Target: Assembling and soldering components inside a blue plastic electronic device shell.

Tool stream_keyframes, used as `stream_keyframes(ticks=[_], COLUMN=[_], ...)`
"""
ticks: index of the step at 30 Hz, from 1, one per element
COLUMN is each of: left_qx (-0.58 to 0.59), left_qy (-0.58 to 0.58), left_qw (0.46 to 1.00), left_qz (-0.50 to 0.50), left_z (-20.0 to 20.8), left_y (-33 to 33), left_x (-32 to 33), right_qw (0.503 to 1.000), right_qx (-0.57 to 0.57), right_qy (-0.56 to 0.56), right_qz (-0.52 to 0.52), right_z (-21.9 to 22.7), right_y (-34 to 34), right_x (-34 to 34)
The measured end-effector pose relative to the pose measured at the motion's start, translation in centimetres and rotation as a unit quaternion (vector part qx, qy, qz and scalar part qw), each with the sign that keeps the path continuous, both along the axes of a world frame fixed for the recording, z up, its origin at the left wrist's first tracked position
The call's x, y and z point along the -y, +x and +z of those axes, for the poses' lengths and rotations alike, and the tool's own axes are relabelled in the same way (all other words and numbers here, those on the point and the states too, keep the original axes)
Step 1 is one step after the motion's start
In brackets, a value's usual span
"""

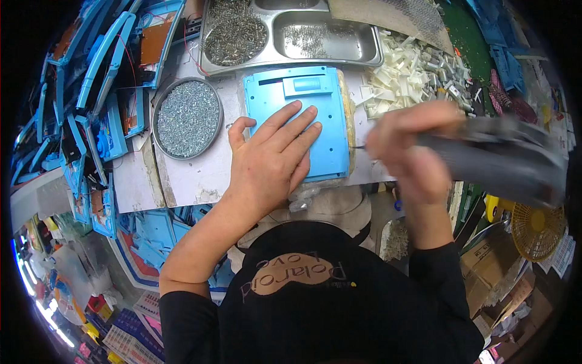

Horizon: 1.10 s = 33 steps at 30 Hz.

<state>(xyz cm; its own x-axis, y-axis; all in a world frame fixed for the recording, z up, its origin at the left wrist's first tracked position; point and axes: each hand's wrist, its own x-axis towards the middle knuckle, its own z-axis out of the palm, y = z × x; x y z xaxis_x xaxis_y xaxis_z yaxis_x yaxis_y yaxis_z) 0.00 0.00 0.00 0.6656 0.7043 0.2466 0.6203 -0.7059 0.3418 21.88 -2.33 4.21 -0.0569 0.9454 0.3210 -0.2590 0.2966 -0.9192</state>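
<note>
My left hand [270, 148] lies flat on a light blue plastic panel [327, 130], fingers stretched out over its surface. The panel has small dark holes, a slot and a raised latch-like piece near its far edge. It rests on a yellowish pad [348, 103] that shows along its right side. My right hand [412, 142] is closed around a dark electric screwdriver [497, 161], smeared by motion. The thin tip of that tool points left, by the panel's right edge; whether it touches cannot be made out.
A round dish of small silvery screws [188, 118] sits left of the panel. Beyond is a metal compartment tray [291, 57] with small metal parts. White plastic pieces [394, 85] are heaped at the far right, blue casings [103, 67] at the left. A yellow fan [536, 230] stands at the right.
</note>
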Motion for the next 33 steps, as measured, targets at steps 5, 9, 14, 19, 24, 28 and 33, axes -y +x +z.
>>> stream_keyframes(ticks=[5, 9, 14, 19, 24, 28, 33], left_qx=[0.088, 0.106, 0.104, 0.151, 0.099, 0.126, 0.104], left_qy=[-0.05, 0.029, 0.161, 0.094, 0.085, 0.047, 0.041], left_qw=[0.994, 0.992, 0.98, 0.984, 0.989, 0.988, 0.991], left_qz=[-0.031, 0.056, -0.059, -0.029, -0.063, -0.076, -0.077], left_z=[-0.9, -0.9, 3.4, 1.2, -0.4, -0.9, -1.2], left_y=[-0.4, -0.1, 0.5, -1.2, 1.3, 1.6, 1.6], left_x=[-1.5, -6.3, -7.2, -7.2, -8.6, -8.9, -8.8], right_qw=[1.0, 0.998, 0.983, 0.985, 0.991, 0.994, 0.998], right_qx=[0.011, -0.006, -0.069, -0.05, -0.072, -0.067, -0.058], right_qy=[0.008, 0.062, 0.155, 0.162, 0.115, 0.084, 0.038], right_qz=[-0.023, -0.001, 0.066, 0.043, 0.021, 0.008, -0.001], right_z=[-0.8, 2.4, 4.8, 5.2, 2.6, 0.7, -0.4], right_y=[0.5, -0.4, 2.0, 0.1, 0.2, 0.9, 0.2], right_x=[0.8, 0.8, -1.7, -2.2, -1.5, -0.8, 0.0])
